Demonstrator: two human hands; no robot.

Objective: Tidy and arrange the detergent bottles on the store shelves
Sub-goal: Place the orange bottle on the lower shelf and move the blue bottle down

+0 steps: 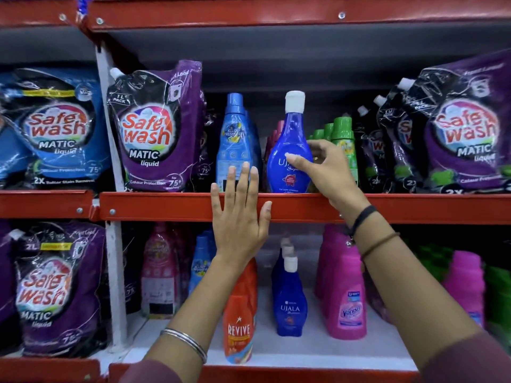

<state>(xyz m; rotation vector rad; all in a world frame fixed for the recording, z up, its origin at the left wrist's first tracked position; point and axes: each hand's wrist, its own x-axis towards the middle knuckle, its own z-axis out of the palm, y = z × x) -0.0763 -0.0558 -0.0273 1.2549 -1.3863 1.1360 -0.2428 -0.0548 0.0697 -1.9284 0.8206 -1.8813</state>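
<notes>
A deep-blue Ujala bottle (287, 139) with a white cap stands upright at the front of the upper red shelf (166, 207). My right hand (325, 168) curls round its right side, thumb on the label and fingers behind it. To its left stands a light-blue bottle (233, 134). My left hand (239, 214) lies flat and open against the shelf's front lip, its fingertips over the base of the light-blue bottle. Green-capped bottles (343, 134) stand just behind my right hand.
Purple Safewash pouches (157, 128) fill the left, and more pouches (464, 125) the right of the upper shelf. Below stand an orange Revive bottle (239, 322), smaller Ujala bottles (290, 302) and pink Vanish bottles (345, 294). A white upright post (113, 161) divides the bays.
</notes>
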